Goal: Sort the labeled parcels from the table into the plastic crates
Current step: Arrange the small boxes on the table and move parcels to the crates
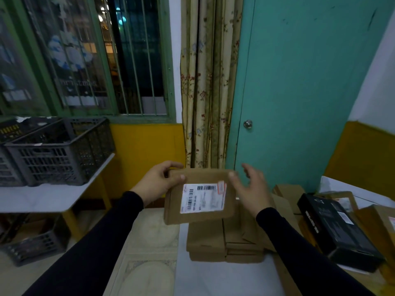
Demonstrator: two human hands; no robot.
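The left hand's fingers pinched the top-left corner of a labeled cardboard box, held above a stack of boxes on the tabletop. The right hand hovered beside it, fingers spread. Gray crates stood well apart on the left.

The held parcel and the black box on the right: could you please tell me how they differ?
The held parcel is brown cardboard; the black box is dark and printed. The parcel is lifted in the left hand; the box rests on other parcels. The parcel's label is large; the box's is small. Both are flat and rectangular.
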